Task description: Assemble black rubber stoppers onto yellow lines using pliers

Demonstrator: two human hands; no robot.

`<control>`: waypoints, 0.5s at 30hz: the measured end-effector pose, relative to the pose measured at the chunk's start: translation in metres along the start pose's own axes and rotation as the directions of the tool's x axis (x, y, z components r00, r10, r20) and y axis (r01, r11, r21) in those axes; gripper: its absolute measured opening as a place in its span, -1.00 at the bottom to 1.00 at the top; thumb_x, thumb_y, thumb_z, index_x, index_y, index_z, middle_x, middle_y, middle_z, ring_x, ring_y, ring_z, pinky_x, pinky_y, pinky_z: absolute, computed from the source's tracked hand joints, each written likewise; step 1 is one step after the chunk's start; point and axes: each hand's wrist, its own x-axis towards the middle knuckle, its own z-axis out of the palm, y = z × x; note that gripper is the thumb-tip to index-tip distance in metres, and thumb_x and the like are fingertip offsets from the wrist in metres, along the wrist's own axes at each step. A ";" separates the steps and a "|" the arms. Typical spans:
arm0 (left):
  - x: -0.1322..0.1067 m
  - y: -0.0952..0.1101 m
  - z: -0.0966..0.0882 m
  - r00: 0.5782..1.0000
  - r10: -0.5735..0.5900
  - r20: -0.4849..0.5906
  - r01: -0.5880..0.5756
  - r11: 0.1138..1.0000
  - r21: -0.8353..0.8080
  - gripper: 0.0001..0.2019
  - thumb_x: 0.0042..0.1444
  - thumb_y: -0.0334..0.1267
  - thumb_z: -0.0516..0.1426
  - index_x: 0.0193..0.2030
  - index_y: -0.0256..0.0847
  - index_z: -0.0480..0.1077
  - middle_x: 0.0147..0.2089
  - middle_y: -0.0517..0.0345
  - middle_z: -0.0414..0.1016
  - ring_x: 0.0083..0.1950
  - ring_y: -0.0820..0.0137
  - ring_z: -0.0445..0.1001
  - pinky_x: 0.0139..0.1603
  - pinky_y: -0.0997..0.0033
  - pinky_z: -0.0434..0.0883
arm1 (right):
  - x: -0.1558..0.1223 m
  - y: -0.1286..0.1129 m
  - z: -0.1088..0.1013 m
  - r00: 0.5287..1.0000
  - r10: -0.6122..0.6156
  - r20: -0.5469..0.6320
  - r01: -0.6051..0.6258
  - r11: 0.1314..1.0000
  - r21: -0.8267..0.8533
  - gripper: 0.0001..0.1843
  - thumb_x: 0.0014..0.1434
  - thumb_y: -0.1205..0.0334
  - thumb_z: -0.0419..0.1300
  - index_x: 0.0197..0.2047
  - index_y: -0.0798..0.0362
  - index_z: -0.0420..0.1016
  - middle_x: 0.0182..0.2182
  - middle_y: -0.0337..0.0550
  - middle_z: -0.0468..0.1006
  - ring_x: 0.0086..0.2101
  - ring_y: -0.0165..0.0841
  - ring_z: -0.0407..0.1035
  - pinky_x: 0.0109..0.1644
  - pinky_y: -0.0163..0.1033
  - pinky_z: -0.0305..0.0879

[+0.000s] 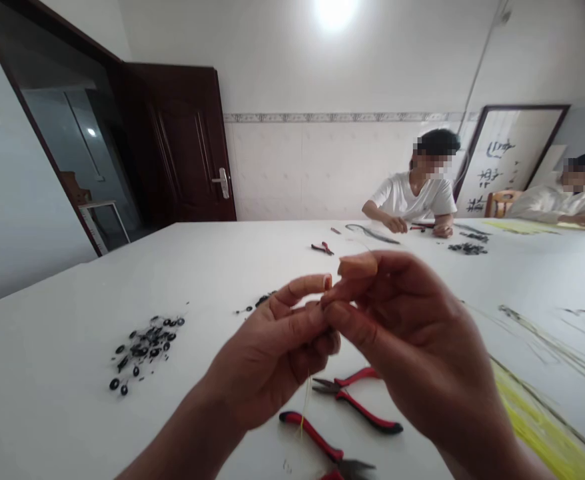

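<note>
My left hand (287, 333) and my right hand (407, 340) meet above the table, thumbs and fingertips pinched together. Whatever lies between the fingertips is too small and too covered to make out. From under my left hand hang thin yellow strands (306, 403), their upper part hidden by the fingers. Below the hands lie two pairs of red-and-black pliers: one pair (345, 393) just under my right hand, partly covered by it, and another pair (335, 453) nearer to me, cut off by the frame's lower edge.
Small black round pieces with thin wires form a pile (147, 347) at left; a smaller dark pile (265, 300) sits behind my left hand. Yellow material (547, 420) and long strands (557, 340) lie at right. Across the white table (212, 260) sit two people, with more pliers (322, 249) before them.
</note>
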 end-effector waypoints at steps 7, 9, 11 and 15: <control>0.002 0.006 0.002 0.993 0.082 -0.087 -0.061 0.974 0.220 -0.83 -0.03 -0.41 0.17 -0.26 -0.15 0.39 -0.50 0.30 0.29 -0.53 0.64 0.28 -0.58 0.73 0.26 | -0.001 0.003 0.000 0.998 -0.056 -0.026 0.051 0.985 -0.166 -0.72 0.02 0.48 0.13 -0.26 -0.11 0.33 -0.28 -0.36 0.44 -0.28 -0.43 0.40 -0.19 -0.28 0.40; 0.003 0.006 0.002 0.989 0.099 -0.109 -0.069 0.965 0.254 -0.84 -0.06 -0.41 0.19 -0.29 -0.13 0.40 -0.52 0.31 0.26 -0.53 0.63 0.24 -0.61 0.71 0.23 | -0.002 0.004 0.001 0.998 -0.060 -0.030 0.053 0.980 -0.192 -0.73 0.03 0.45 0.13 -0.26 -0.12 0.33 -0.26 -0.38 0.43 -0.26 -0.43 0.40 -0.16 -0.28 0.38; 0.003 0.006 0.002 0.985 0.117 -0.125 -0.079 0.958 0.275 -0.84 -0.08 -0.43 0.19 -0.34 -0.11 0.41 -0.53 0.32 0.25 -0.55 0.64 0.21 -0.63 0.71 0.20 | -0.003 0.003 0.001 0.998 -0.054 -0.026 0.048 0.977 -0.206 -0.74 0.04 0.43 0.13 -0.25 -0.13 0.33 -0.25 -0.38 0.42 -0.24 -0.42 0.40 -0.16 -0.26 0.37; -0.001 0.010 0.004 0.976 0.159 -0.148 -0.103 0.939 0.328 -0.82 -0.10 -0.45 0.19 -0.35 -0.09 0.40 -0.50 0.32 0.30 -0.56 0.65 0.20 -0.65 0.72 0.14 | 0.000 0.006 0.000 0.997 -0.082 -0.013 0.080 0.988 -0.131 -0.73 0.06 0.43 0.11 -0.22 -0.13 0.32 -0.28 -0.35 0.42 -0.23 -0.43 0.39 -0.19 -0.28 0.36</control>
